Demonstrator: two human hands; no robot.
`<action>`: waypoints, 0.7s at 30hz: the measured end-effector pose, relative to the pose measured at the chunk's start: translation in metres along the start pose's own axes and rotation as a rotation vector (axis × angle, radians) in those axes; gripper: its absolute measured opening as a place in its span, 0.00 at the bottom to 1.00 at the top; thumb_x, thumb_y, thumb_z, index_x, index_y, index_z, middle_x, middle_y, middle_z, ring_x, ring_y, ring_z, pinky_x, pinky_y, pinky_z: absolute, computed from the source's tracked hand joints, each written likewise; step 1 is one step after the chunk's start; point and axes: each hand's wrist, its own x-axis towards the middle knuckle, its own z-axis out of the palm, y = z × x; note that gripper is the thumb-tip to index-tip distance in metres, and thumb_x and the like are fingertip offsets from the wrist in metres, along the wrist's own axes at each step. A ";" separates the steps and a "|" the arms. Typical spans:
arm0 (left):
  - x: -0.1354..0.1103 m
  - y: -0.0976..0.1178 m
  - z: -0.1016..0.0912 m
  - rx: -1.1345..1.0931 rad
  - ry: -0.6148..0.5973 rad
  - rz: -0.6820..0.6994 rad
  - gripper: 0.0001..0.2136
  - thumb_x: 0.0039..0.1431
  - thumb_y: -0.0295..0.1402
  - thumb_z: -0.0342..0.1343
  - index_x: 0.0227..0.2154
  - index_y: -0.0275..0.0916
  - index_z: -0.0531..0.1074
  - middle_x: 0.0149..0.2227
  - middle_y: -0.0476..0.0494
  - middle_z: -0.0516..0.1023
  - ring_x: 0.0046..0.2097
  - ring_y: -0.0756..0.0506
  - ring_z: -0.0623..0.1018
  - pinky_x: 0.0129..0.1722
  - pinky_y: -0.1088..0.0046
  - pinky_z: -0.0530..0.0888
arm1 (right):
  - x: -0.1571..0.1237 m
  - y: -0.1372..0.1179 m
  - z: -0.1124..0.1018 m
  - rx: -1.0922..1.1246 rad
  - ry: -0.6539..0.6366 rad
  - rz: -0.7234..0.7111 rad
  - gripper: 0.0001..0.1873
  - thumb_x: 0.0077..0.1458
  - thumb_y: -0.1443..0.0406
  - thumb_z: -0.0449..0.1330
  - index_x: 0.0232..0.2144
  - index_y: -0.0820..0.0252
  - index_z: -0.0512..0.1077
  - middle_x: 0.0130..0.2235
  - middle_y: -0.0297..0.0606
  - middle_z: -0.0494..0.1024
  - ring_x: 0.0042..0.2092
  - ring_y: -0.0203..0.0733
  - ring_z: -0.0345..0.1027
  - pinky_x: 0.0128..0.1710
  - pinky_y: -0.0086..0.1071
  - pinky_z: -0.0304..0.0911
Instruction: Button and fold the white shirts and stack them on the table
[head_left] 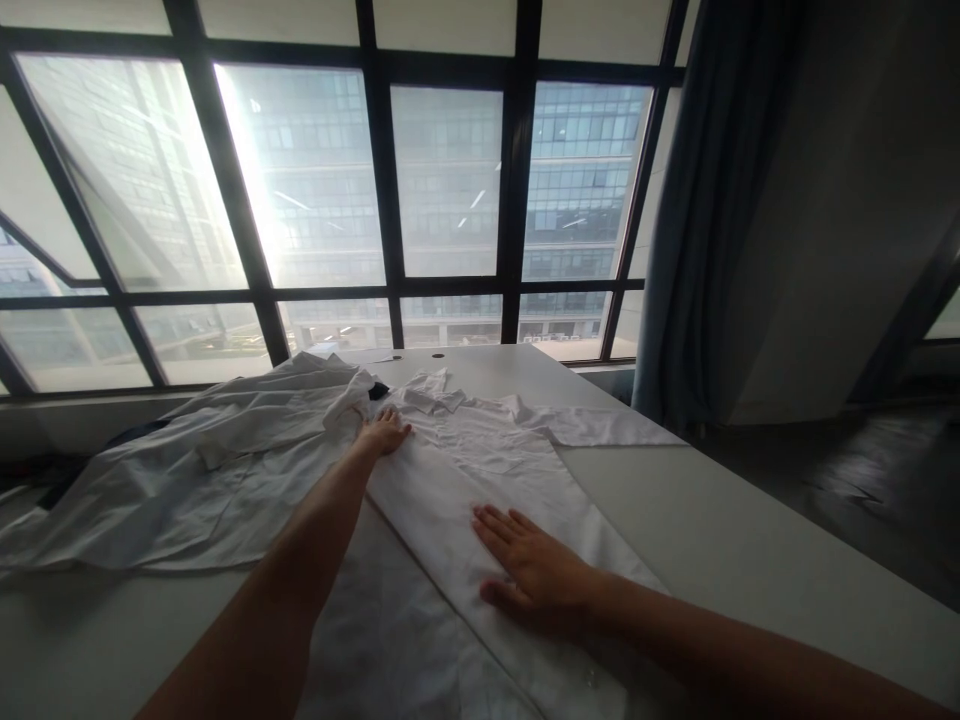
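Observation:
A white shirt (480,455) lies spread over the table, its collar (431,395) toward the window and one sleeve (607,427) stretched out to the right. My left hand (385,432) rests on the shirt near its left shoulder, fingers reaching forward beside a small dark patch (378,391). Lower down, my right hand (529,565) lies flat on the front of the shirt with the fingers extended. Neither hand appears to hold anything. A long edge of cloth runs diagonally between my two arms.
More white garments (247,480) lie rumpled on the left side of the white table (697,540). Large black-framed windows (446,180) stand beyond the far end. A blue-grey curtain (690,220) hangs at the right, past the table's right edge.

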 end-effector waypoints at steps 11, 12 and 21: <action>-0.009 -0.001 0.005 -0.060 0.042 0.007 0.35 0.66 0.50 0.34 0.67 0.28 0.49 0.69 0.29 0.44 0.70 0.32 0.46 0.64 0.44 0.49 | 0.004 0.034 0.007 -0.022 0.069 0.061 0.46 0.61 0.40 0.38 0.69 0.65 0.46 0.70 0.48 0.43 0.70 0.51 0.34 0.68 0.50 0.30; -0.010 0.000 0.004 -0.059 0.047 0.002 0.34 0.66 0.49 0.34 0.67 0.29 0.49 0.69 0.30 0.44 0.70 0.32 0.46 0.64 0.44 0.49 | 0.010 0.049 -0.002 -0.023 0.116 0.104 0.45 0.62 0.40 0.38 0.68 0.65 0.48 0.69 0.47 0.46 0.70 0.51 0.36 0.67 0.49 0.32; -0.027 0.015 -0.003 -0.055 0.088 0.035 0.35 0.65 0.55 0.34 0.66 0.36 0.54 0.70 0.36 0.46 0.70 0.35 0.46 0.65 0.47 0.47 | 0.002 0.264 -0.101 0.012 0.747 1.258 0.32 0.59 0.52 0.50 0.52 0.74 0.71 0.52 0.71 0.71 0.55 0.67 0.65 0.50 0.59 0.59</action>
